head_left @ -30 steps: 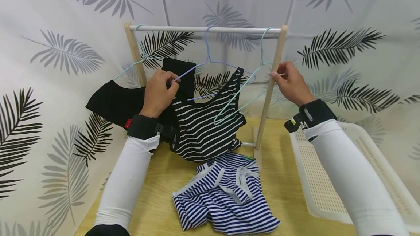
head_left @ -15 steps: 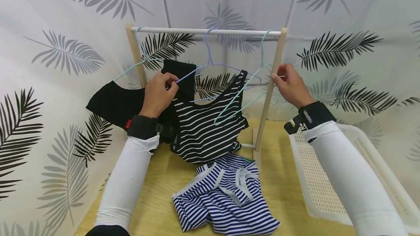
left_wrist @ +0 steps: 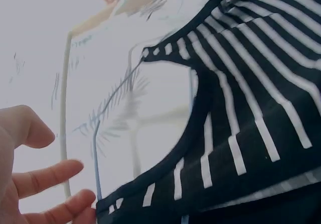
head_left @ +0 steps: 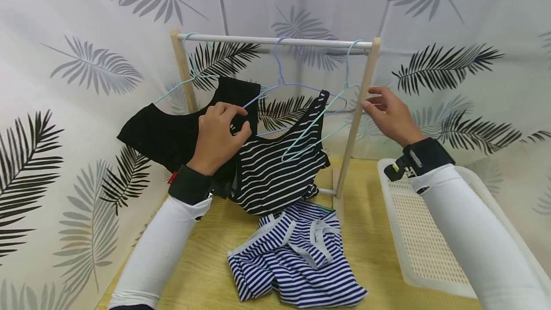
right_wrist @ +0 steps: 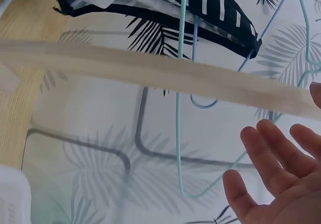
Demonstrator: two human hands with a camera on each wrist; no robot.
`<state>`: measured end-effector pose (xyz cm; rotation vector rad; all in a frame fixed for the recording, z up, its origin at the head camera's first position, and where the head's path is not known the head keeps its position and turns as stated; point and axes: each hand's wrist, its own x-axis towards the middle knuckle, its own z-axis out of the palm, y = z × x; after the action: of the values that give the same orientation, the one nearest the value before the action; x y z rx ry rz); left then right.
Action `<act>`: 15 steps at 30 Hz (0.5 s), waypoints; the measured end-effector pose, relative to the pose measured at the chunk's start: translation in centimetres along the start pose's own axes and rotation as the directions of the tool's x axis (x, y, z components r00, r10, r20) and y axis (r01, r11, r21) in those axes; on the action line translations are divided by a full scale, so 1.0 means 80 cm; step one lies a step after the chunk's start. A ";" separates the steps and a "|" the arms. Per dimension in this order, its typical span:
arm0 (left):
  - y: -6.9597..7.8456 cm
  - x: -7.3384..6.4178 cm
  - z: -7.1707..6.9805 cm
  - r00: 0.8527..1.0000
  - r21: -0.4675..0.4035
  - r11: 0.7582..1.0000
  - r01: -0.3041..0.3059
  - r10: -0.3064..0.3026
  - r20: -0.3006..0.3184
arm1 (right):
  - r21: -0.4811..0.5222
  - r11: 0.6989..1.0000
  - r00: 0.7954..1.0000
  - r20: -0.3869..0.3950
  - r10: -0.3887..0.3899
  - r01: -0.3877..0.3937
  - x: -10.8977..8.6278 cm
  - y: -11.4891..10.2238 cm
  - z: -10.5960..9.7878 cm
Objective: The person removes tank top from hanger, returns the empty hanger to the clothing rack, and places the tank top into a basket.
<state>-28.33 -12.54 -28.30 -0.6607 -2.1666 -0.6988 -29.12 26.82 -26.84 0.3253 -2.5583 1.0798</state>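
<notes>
A black tank top with white stripes [head_left: 280, 171] hangs from a blue hanger [head_left: 297, 84] on the rack. Beside its left strap is my left hand [head_left: 219, 133], thumb apart from the fingers and nothing pinched; the left wrist view shows these fingers [left_wrist: 50, 179] spread next to the strap. My right hand [head_left: 392, 115] is at the rack's right post [head_left: 359, 109], with loosely spread fingers [right_wrist: 271, 158] in the right wrist view. A bare mint-green hanger [head_left: 316, 121] hangs by that post. Whether the right fingertips touch the post or hanger, I cannot tell.
At the left of the rail [head_left: 258, 39] a plain black top [head_left: 172, 130] hangs on another mint-green hanger. A blue-and-white striped garment [head_left: 297, 262] lies crumpled on the wooden table [head_left: 206, 252]. A white plastic basket [head_left: 398, 233] stands at the right.
My left hand has let go of the blue hanger's arm and moved slightly right and down, its fingers parting. The right fingers have loosened at the post. The striped tank top stays hanging.
</notes>
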 end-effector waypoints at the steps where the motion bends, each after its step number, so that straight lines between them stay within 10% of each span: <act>1: 0.004 -0.003 0.000 1.000 0.017 1.000 -0.014 0.014 -0.006 | -0.011 1.000 1.000 0.012 -0.003 0.003 -0.005 0.002 -0.005; 8: 0.027 -0.022 -0.002 0.996 0.025 0.996 -0.091 0.091 -0.018 | -0.142 0.990 0.993 0.111 0.039 -0.023 -0.048 0.020 -0.043; 15: 0.062 -0.055 0.004 0.968 0.007 0.989 -0.145 0.141 0.208 | -0.433 0.901 0.983 0.171 0.069 0.012 -0.094 0.051 -0.069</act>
<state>-22.73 -9.82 -30.61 -0.9031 -2.2836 -0.5493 -22.40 34.18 -28.86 0.2791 -2.8802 0.4771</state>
